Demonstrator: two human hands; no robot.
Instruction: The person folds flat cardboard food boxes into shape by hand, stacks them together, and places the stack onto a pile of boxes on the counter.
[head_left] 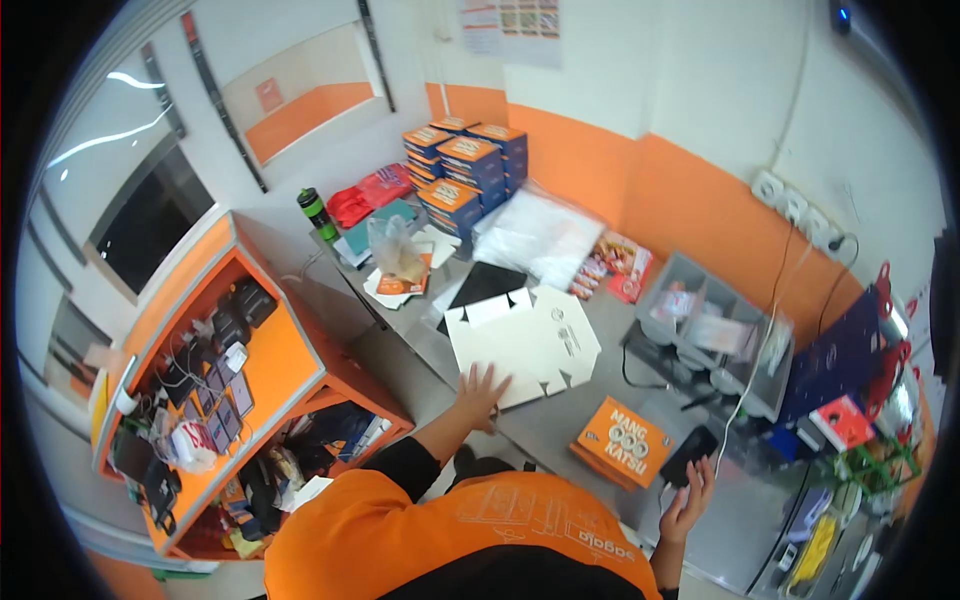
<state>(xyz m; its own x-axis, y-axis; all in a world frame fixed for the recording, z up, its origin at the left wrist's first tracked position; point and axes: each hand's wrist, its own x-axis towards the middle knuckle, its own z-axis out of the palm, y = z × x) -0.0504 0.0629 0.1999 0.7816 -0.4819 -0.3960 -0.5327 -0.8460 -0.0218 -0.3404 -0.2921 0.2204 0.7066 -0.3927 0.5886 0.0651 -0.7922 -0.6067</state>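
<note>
The grey worktop (555, 425) carries most of the things and runs out in front of both hands. To the left of the left hand (485, 388) stands an orange shelf unit (283, 352), with devices and cables on its upper level. Well ahead of the left hand, against the wall, rise piles of orange and blue boxes (468, 165). Nearer than these lies a bundle of white material in clear plastic (545, 238). A grey divided tray (768, 400) holding small packets sits ahead of the right hand (688, 503).

The pale cardboard blank (525, 345) lies flat and unfolded, directly under the fingers of the left hand and spreading forward and to its right. That hand is open, its fingers splayed and resting on the near left part of the blank, grasping nothing. A black flat item (487, 284) shows just beyond the blank's far edge.

Between the two hands, closer to the right one, is a low stack of orange printed boxes (625, 440). The right hand is open, palm up, fingers loosely curled, beside a black phone (690, 452); whether its fingertips touch the phone, I cannot tell. A thin white cable (738, 405) runs forward from near its fingers.
</note>
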